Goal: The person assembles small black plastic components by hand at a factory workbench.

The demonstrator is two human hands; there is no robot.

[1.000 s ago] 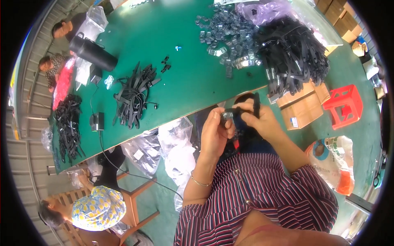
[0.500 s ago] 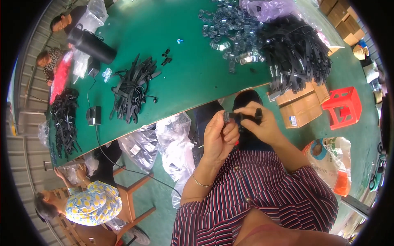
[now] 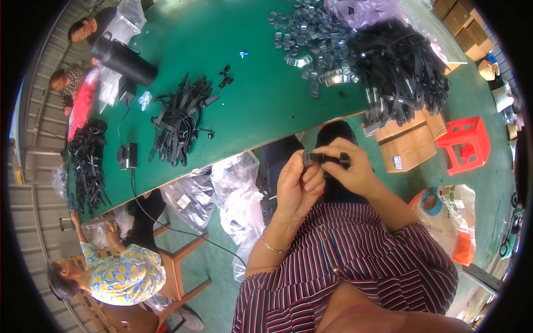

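Over my lap, my left hand point(image 3: 300, 186) pinches a small clear plastic piece point(image 3: 306, 158) between thumb and fingers. My right hand point(image 3: 355, 172) grips a black strap point(image 3: 328, 159), whose end meets the clear piece; whether it passes inside cannot be told. The strap's other end sticks out past my right fingers. On the green table, a loose heap of similar clear plastic pieces point(image 3: 313, 41) lies ahead of my hands. To its right, a thick pile of black straps point(image 3: 397, 72) hangs over the table edge.
More black straps point(image 3: 180, 122) lie on the green table point(image 3: 250, 105) at left, near a black bottle point(image 3: 125, 61) and a power adapter point(image 3: 127, 156). A cardboard box point(image 3: 408, 144) and red stool point(image 3: 465, 145) stand at right. A co-worker point(image 3: 125, 272) sits at lower left.
The strap has moved left against the clear piece, and my right fingers have come closer to my left hand. The co-worker at lower left has reached an arm forward toward the table.
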